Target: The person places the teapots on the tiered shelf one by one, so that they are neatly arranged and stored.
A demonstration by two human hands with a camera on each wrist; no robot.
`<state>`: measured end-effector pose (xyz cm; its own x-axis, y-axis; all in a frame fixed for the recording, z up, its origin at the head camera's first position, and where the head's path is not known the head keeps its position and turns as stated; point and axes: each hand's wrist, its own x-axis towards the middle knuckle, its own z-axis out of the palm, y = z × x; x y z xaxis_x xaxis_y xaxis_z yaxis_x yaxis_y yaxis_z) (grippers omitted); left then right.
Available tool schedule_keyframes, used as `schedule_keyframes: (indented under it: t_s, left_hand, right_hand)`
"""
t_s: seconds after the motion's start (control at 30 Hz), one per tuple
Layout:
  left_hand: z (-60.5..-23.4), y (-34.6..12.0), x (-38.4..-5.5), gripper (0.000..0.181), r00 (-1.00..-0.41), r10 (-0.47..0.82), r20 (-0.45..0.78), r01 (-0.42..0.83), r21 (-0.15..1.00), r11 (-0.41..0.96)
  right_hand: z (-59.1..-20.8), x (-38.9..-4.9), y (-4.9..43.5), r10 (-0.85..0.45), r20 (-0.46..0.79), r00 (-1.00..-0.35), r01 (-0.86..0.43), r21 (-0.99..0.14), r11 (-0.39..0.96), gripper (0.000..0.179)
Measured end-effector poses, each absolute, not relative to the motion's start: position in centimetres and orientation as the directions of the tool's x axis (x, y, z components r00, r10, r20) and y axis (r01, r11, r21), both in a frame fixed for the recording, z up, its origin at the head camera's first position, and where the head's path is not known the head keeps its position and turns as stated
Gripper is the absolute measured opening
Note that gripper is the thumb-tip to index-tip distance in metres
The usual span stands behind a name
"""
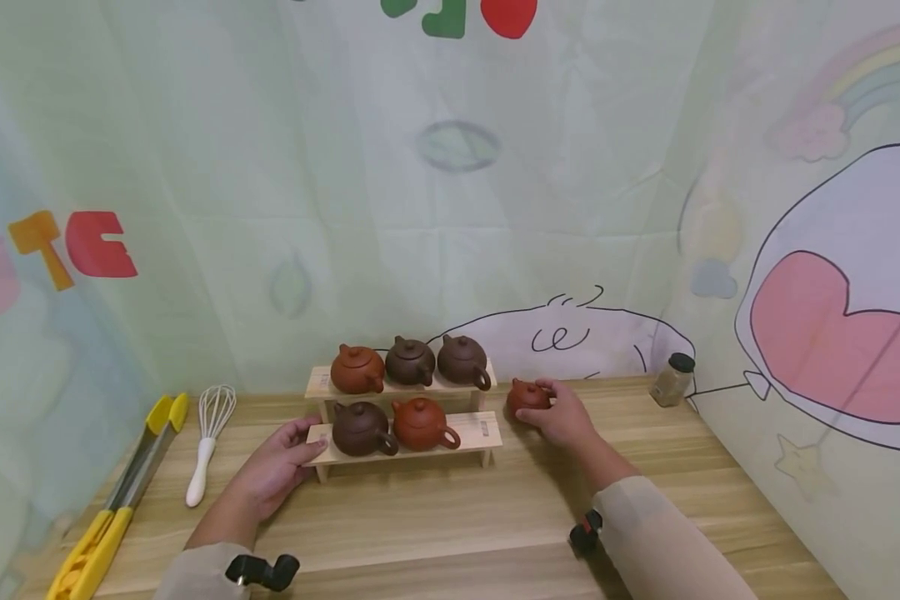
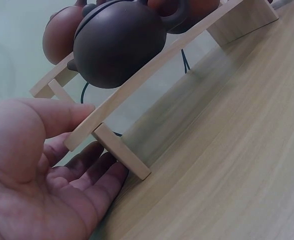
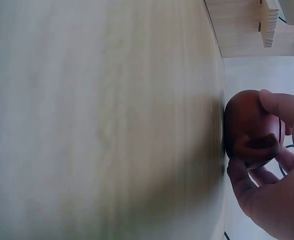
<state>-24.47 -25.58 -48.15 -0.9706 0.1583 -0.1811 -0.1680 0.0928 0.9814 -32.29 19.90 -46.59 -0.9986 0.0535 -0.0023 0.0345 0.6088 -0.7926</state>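
My left hand (image 1: 276,468) grips the left end of a two-step wooden stand (image 1: 484,427), its thumb on the lower board's edge and its fingers below, by the leg. On the upper board sit an orange-brown teapot (image 1: 357,370) and two dark brown teapots (image 1: 410,362). A dark brown teapot (image 1: 360,430) and a red-brown teapot (image 1: 420,425) occupy the lower board, leaving its right end bare. Right of the stand, my right hand (image 1: 567,419) holds a small red-brown teapot (image 3: 249,122) around its body, low at the tabletop.
Yellow-handled tongs (image 1: 116,500) and a white-handled whisk (image 1: 206,442) lie at the left of the wood-grain table (image 1: 420,533). In the back right corner stands a small dark-lidded jar (image 1: 673,381). Printed cloth walls (image 1: 345,208) enclose the table's back and sides.
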Motion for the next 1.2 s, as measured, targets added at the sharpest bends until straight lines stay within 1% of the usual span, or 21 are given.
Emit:
schedule_keyframes:
  t_s: [0.27,0.5,0.73,0.97,1.2]
  left_hand:
    - [-48.2,-25.7,-24.5,0.067,-0.971,0.163,-0.178,-0.165,0.982,0.086]
    - [-48.1,-25.8,-24.5,0.071,-0.968,0.165,-0.189,-0.177,0.98,0.087]
    - [-48.2,-25.8,-24.6,0.072,-0.968,0.167,-0.19,-0.177,0.98,0.088]
    - [-48.1,-25.8,-24.6,0.071,-0.968,0.164,-0.188,-0.175,0.98,0.094]
    - [-48.1,-25.7,-24.5,0.068,-0.97,0.165,-0.181,-0.168,0.982,0.092]
  right_hand:
    - [-46.1,-30.9,20.6,0.04,0.008,-0.999,0.018,-0.793,0.609,0.071]
    - [-45.1,-28.6,20.9,-0.004,0.062,-0.998,-0.053,-0.819,0.572,0.073]
    - [-44.0,-26.8,20.9,-0.023,0.068,-0.997,-0.07,-0.848,0.525,0.072]
    - [-43.2,-25.4,19.6,-0.07,0.09,-0.993,-0.113,-0.875,0.471,0.07]
    - [-43.1,-24.9,17.2,-0.124,0.126,-0.984,-0.171,-0.862,0.477,0.067]
